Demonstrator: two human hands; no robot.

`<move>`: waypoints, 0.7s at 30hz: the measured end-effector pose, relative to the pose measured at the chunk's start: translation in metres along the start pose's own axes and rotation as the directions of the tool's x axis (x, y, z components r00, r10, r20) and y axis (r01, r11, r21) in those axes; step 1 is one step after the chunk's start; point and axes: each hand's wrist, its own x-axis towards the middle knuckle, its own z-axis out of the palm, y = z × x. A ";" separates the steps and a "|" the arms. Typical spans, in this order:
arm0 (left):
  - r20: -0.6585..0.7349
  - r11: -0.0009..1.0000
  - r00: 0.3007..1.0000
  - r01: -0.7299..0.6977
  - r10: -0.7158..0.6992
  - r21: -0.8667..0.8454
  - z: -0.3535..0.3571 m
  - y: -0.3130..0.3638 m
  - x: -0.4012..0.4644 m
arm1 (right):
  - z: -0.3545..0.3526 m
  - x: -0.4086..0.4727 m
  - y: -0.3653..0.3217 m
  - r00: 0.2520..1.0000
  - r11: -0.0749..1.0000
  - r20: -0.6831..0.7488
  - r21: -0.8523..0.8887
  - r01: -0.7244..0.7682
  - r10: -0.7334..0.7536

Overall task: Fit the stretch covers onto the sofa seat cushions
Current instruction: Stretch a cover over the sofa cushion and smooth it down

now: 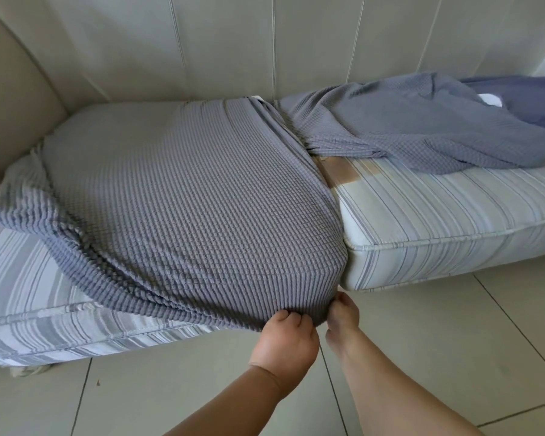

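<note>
Both hands are gripping the hem of the grey stretch cover (183, 190) at the near right corner of the left seat cushion (29, 287): left hand (285, 339) w/ fingers curled round the bunched edge, right hand (343, 316) pinching the same edge just beside it, pulling it down over the corner. Cover is lying stretched across the cushion top and its right side, which looks seated; near left part of the striped cushion is showing bare, fabric bunching in loose folds there, so this one looks roughly half on, near edge and left corner left to do. Right seat cushion (438, 221) is sitting fully uncovered, striped ticking w/ a brownish stain at its far left; second cover (406, 127) is lying crumpled on its far part, against the sofa back (233, 45), not yet started. Small white tag showing at the far edge of the fitted cover and another white patch on the loose one, no writing readable on either.
</note>
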 end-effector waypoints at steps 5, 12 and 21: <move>0.068 0.997 0.995 0.071 -0.069 -0.023 -0.028 -0.012 0.002 | 0.009 -0.001 0.002 1.000 0.998 0.023 0.067 -0.022 0.020; -0.077 0.999 0.996 0.043 -0.044 -0.013 -0.058 -0.025 -0.003 | -0.002 -0.021 -0.014 0.998 0.986 0.049 0.157 -0.051 0.044; -0.594 0.969 0.771 0.122 -0.229 -0.215 -0.064 -0.075 -0.037 | 0.030 -0.097 0.002 0.892 0.944 -0.309 -0.135 0.302 -0.329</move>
